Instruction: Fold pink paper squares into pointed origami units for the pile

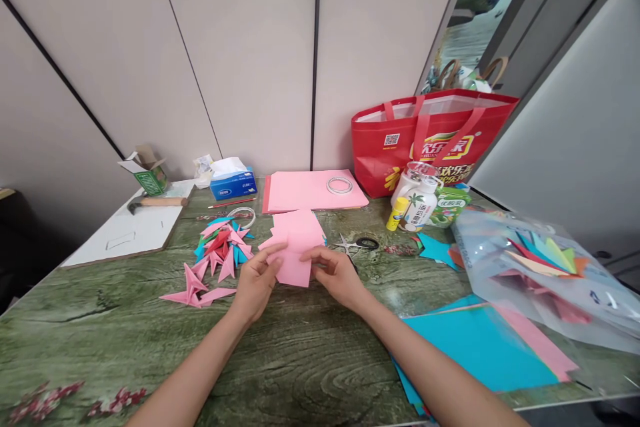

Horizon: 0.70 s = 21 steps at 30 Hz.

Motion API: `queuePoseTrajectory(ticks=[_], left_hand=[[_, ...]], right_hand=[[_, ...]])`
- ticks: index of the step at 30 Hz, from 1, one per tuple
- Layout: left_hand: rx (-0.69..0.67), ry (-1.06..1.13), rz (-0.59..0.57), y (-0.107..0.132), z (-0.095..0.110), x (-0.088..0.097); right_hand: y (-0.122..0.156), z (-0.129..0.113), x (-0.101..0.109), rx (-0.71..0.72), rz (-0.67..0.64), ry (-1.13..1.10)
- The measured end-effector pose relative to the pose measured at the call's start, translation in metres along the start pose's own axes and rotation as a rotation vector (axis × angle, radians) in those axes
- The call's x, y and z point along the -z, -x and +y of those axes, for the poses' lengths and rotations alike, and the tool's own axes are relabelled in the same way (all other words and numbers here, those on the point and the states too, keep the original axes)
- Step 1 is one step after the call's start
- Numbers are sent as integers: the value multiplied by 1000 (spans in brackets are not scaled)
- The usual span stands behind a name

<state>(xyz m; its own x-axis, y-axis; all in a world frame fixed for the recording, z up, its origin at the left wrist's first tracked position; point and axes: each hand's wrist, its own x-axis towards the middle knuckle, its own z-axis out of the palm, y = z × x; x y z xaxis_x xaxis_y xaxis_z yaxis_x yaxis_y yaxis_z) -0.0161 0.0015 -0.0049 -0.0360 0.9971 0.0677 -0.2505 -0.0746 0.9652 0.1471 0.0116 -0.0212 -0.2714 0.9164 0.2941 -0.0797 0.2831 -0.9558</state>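
A small sheet of pink paper [295,271] is raised above the table between my two hands. My left hand [257,281] pinches its left edge between thumb and fingers. On the opposite edge my right hand [336,273] grips it the same way. Just behind lie more small pink paper pieces [295,219], partly covered by the held sheet. Scissors [353,244] with black handles rest beyond my right hand, partly hidden by it. Left of my left hand, folded paper shapes [220,247] in pink, blue and red form a pile, with a pink folded paper piece [193,290] in front.
Along the back stand a blue tissue box [233,185], pink paper sheets [305,190] with a tape roll [340,185], and a red bag [380,153]. A glue stick [397,213], white bottle [419,203], blue sheets [480,347] and plastic bag [540,287] lie right. A hammer [160,201] lies left.
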Motion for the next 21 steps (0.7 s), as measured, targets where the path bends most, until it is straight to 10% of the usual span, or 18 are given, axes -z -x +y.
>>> queuePoseTrajectory(ticks=[21], left_hand=[[98,94,-143,5,1,-2]], right_hand=[[1,-8,0,31,142,255]])
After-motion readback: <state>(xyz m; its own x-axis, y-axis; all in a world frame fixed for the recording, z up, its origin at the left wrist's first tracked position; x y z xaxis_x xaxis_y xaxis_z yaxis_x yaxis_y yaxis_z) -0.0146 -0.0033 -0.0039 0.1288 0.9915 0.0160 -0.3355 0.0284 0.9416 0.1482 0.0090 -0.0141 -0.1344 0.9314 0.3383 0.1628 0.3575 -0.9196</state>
